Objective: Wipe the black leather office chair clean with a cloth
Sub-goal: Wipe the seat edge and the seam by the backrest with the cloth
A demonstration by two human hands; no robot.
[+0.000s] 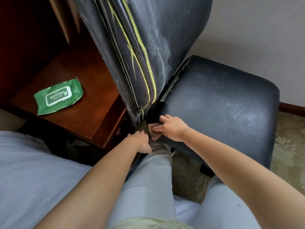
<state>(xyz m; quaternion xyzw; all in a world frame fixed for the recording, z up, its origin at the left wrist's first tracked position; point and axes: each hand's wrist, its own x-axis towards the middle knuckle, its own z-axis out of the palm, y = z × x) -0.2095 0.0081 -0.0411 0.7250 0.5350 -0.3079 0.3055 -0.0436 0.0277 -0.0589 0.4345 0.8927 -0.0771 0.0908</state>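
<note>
Carpeted room, wooden tabletop (79,113) at 9 o'clock. Dusty black chair (222,103) filled 12 to 3. We pinched the small cloth (154,135), soft and limp, in our right hand (170,128) at the seat's corner; left hand (140,142) spread below, touching it. Best bunched, we judged.

Reddish wooden table (79,90), pale wall (247,30), patterned carpet (290,146)

**Colours and patterns in view**

The chair (214,103) is seen in black leather, greyed by pale dusty streaks, with yellow piping along its backrest seam. A pinkish-beige cloth (154,135) is noted. The wipes pack (58,96) is coloured green with a white label. The desk (79,90) is shown in reddish-brown wood; the carpet (288,146) is patterned in muted olive and beige florals.
</note>
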